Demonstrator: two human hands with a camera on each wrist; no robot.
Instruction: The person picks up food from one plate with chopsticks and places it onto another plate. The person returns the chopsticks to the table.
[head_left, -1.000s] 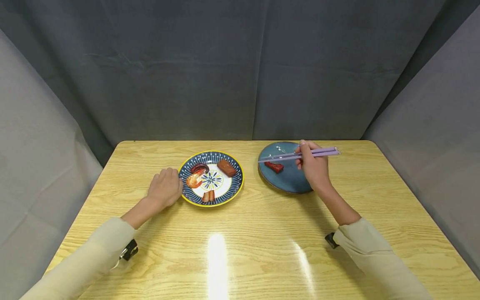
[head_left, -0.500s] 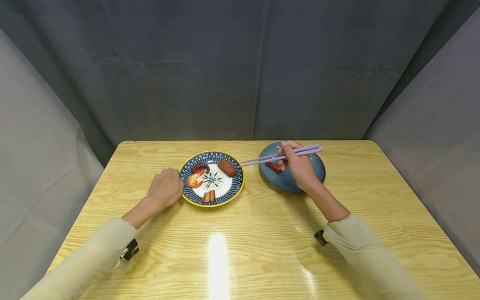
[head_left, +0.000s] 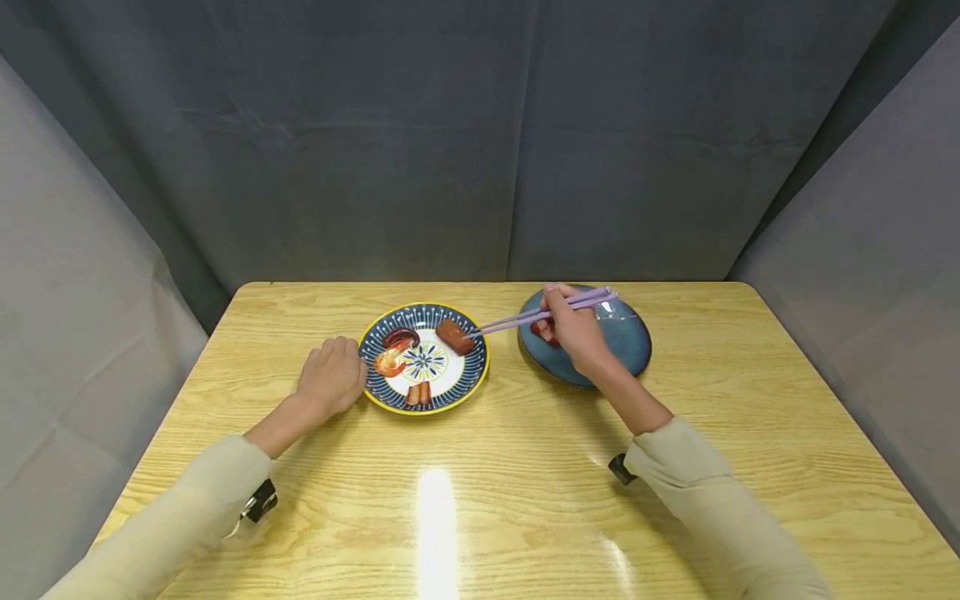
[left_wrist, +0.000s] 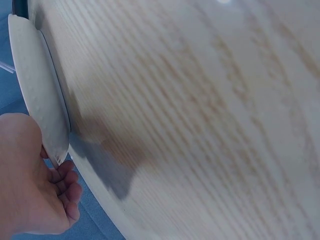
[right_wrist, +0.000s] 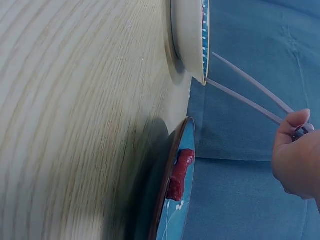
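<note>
My left hand [head_left: 330, 375] pinches the left rim of a blue-and-white patterned plate [head_left: 480, 375] with a yellow edge; the left wrist view shows thumb and curled fingers at the rim. My right hand [head_left: 573, 329] holds purple chopsticks [head_left: 517, 320] above a dark blue plate [head_left: 626, 350]. Their tips are at a brown block of meat [head_left: 452, 335] on the patterned plate; whether they touch it I cannot tell. Also on that plate are a shrimp [head_left: 390, 360], a dark red curled piece [head_left: 403, 336] and a striped meat slice [head_left: 418, 393].
A red rib-like piece of meat [right_wrist: 180, 175] lies on the dark blue plate, partly hidden by my right hand in the head view. Both plates stand on a wooden table [head_left: 510, 467]. Dark curtains [head_left: 420, 167] hang behind its back edge.
My right hand has moved left with the chopsticks, bringing their tips from over the dark blue plate to the brown block of meat. The left hand and both plates have stayed put.
</note>
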